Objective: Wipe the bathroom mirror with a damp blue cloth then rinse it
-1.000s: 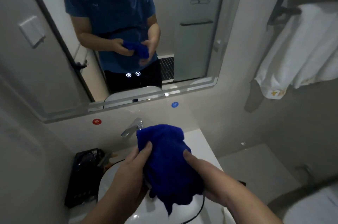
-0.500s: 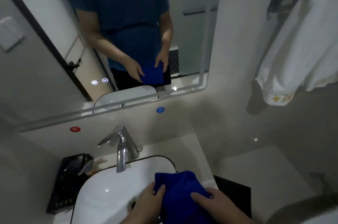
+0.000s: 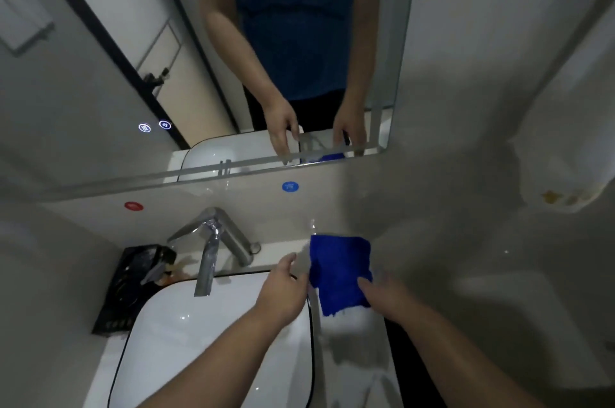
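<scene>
Both forearms reach in from the bottom of the view toward the back right corner of the sink area. The left hand hovers over the right rim of the white basin, fingers loosely curved and holding nothing, its fingertips just beside the left edge of the blue cloth. The right hand is on the other side, fingers fairly straight and touching the cloth's lower right edge (looks more like resting on it than gripping, though it's a bit blurry there). The cloth itself lies folded into a rough rectangle on the white bench right of the basin, close to the back wall, sitting between the two hands. The chrome tap stands left of it behind the basin, with a black tray of bits further left. The mirror above reflects both hands and a sliver of the cloth at its bottom edge.
</scene>
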Demonstrator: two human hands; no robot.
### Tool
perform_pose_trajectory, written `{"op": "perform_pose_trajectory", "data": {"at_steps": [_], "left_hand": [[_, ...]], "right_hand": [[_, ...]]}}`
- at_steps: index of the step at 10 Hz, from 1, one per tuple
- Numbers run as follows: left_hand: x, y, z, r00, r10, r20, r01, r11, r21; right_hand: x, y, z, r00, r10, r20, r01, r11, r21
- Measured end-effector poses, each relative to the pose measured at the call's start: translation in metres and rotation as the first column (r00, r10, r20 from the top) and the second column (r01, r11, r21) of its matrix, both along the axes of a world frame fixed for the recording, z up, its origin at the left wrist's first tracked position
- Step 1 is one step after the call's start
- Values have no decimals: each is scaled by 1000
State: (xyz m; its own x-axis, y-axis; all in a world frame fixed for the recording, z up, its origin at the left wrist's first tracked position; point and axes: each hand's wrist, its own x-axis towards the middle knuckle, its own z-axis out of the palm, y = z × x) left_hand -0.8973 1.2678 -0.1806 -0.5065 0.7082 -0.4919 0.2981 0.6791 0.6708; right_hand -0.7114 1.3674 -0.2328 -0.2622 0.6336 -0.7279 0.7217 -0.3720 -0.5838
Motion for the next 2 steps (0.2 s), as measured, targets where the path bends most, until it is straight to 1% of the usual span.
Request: {"op": "perform_pose_trajectory", "data": {"at_steps": [1,2], "left_hand": [[-5,-34,-24,990,-20,-141,8,996,-87],[-9,-48,-25,972,-11,-235,11,1000,0]], "right_hand": [[-2,-10,-23,993,120,-2,-120,987,108],[-16,-18,-28,976,216,20,-216,951,221]]}}
